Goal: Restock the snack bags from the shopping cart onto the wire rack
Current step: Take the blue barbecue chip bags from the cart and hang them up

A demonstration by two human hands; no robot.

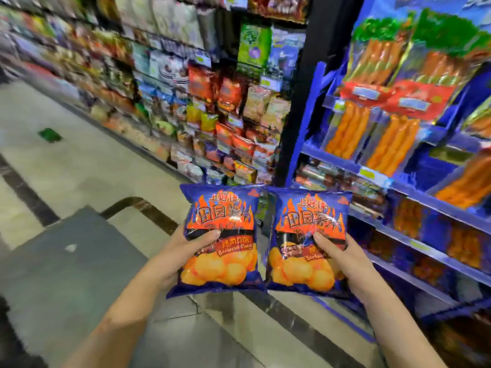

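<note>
In the lower centre of the frame both forearms reach forward. The left hand (179,249) grips the left snack bag (220,208), thumb across its front, and the right hand (342,254) grips the right snack bag (308,211) likewise, the bags upright side by side. At the right, blue shelves (398,187) hold orange sausage packs (345,128).

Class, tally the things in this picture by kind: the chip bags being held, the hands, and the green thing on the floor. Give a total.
Chip bags: 2, left bag and right bag
Hands: 2, left hand and right hand
Green thing on the floor: 1
Total: 5
</note>
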